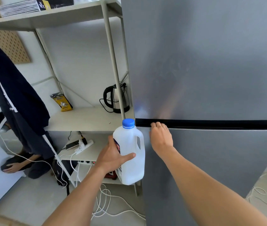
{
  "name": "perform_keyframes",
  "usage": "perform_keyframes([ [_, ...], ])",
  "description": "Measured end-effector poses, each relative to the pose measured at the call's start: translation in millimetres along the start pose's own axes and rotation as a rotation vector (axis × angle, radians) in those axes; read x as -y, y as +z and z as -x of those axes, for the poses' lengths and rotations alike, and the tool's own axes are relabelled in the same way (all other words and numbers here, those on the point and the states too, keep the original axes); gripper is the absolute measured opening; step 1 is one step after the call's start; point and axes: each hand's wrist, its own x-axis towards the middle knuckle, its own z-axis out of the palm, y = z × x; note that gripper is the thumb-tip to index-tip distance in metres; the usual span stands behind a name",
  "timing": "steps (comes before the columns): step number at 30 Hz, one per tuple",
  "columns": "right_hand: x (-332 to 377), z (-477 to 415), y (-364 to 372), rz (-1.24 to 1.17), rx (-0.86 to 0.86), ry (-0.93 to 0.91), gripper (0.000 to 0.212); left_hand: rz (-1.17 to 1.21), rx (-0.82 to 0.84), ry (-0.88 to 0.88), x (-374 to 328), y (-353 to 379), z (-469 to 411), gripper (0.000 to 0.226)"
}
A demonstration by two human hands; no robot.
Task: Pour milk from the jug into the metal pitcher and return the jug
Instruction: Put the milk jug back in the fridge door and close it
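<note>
My left hand grips a white plastic milk jug with a blue cap, held upright in front of the fridge's left edge. Its handle faces right. My right hand reaches to the dark gap between the two grey fridge doors, with its fingertips curled into the top edge of the lower door. Both doors look closed. The metal pitcher is not in view.
A pale metal shelf unit stands left of the fridge, with a kettle, a yellow bag and power strips with white cables trailing on the floor. A dark garment hangs at left. A person crouches at lower left.
</note>
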Motion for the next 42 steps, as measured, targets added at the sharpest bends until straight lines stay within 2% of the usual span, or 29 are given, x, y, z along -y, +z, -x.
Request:
perform_keyframes([
  [13,30.9,24.2,-8.9,-0.056,-0.020,0.229,0.019,-0.029,0.118,0.039,38.4,-29.8,26.4,0.096],
  [16,27.3,35.1,-9.9,-0.090,-0.056,0.209,0.024,-0.038,0.100,0.060,45.9,-30.1,29.9,0.096],
  [29,34.1,130.4,-37.8,-0.050,-0.080,0.274,0.024,0.023,0.170,0.109,55.0,-28.8,96.6,0.106],
  [39,8.2,217.4,-68.6,-0.136,-0.066,0.222,0.028,-0.039,0.078,0.085,27.2,-18.6,168.7,0.107],
  [42,-6.3,251.2,-82.0,-0.217,-0.128,0.191,0.025,-0.024,0.053,0.067,18.4,-10.5,194.8,0.106],
])
